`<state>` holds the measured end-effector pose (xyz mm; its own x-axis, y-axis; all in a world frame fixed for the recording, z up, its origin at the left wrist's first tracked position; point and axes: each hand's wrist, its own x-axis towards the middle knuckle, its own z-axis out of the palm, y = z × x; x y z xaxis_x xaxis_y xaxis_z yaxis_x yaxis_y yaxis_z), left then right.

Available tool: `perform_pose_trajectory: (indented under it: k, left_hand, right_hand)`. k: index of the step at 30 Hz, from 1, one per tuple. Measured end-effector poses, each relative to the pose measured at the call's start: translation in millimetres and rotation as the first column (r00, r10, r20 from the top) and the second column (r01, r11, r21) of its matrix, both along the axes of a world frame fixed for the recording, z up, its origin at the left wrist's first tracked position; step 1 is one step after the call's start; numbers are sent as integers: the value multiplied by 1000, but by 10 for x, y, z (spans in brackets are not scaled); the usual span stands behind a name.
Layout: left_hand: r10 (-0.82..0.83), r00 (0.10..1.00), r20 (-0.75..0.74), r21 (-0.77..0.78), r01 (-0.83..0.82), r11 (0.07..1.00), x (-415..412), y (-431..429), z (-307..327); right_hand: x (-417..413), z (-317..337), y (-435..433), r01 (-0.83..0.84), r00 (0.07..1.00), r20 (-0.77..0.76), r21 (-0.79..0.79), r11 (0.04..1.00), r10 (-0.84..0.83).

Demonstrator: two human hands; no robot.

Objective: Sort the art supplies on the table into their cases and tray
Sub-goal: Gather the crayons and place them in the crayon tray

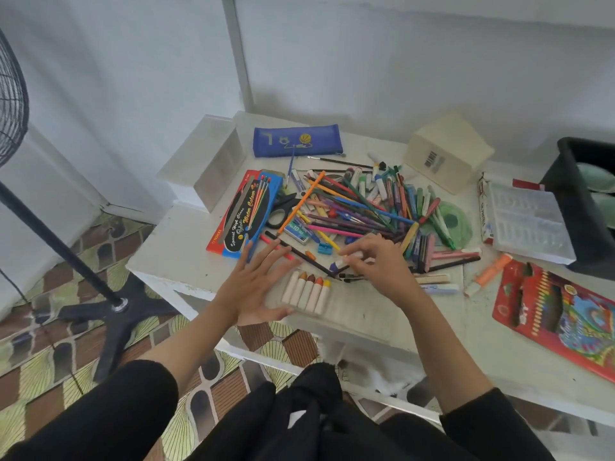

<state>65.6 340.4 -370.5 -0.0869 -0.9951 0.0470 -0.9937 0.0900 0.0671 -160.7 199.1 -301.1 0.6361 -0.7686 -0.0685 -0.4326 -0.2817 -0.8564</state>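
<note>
A heap of coloured pencils, crayons and pens point(359, 207) covers the middle of the white table point(173, 254). Near the front edge lies a clear tray point(352, 314) holding several crayons point(307, 291) in a row. My left hand point(256, 287) rests with straight fingers on the tray's left end. My right hand point(376, 261) pinches a purple-tipped crayon point(337, 265) just above the tray. A blue pencil pouch point(296, 140), a red-and-blue watercolour pencil case point(244, 212) and a red coloured-pencil box point(559, 314) lie around the heap.
Black scissors point(283, 207) lie by the watercolour case. A clear plastic crayon tray point(529, 221), a cream box point(447, 151), a black bin point(585, 201) and an orange highlighter point(489, 274) sit to the right. A clear box point(213, 161) stands at the back left. A fan stand point(66, 254) is on the floor.
</note>
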Motion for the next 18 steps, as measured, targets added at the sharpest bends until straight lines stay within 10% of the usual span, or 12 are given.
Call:
perform_pose_trajectory:
  k: [11,18]
  left_hand:
    - [-8,999,-37,-32,7,999,-11,8,15]
    - [-9,999,-33,-30,8,1000,-16,17,20]
  right_hand:
    - [-106,-38,246,-140,987,80,-10,990,141]
    - [-5,-25,315,-475,872,-143,-20,880,468]
